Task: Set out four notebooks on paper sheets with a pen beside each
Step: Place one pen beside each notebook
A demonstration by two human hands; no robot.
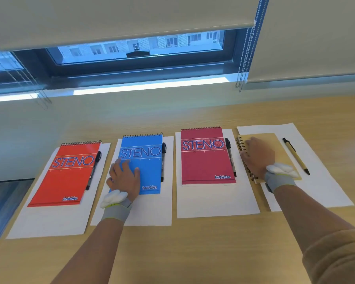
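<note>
A window [139, 48] under half-lowered roller blinds [111, 17] lies beyond the wooden surface [213, 253]. Four paper sheets [49, 220] sit in a row on it. The orange steno notebook [66, 177], blue steno notebook [150, 173] and crimson steno notebook [205, 167] each have a black pen [163, 161] along the right edge. A brown-barrelled pen [296, 156] lies slightly apart from the brown spiral notebook [283, 156]. The left hand [124, 178] lies flat on the blue cover, the right hand [258, 155] flat by the brown notebook's coil. Each grip is wide and holds nothing.

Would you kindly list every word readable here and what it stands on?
"STENO": orange notebook, blue notebook, crimson notebook.
"bubbles": lower corner of those three covers.
Small spaced line under "STENO": too faint to read.
Brown notebook, pens: nothing readable.
</note>
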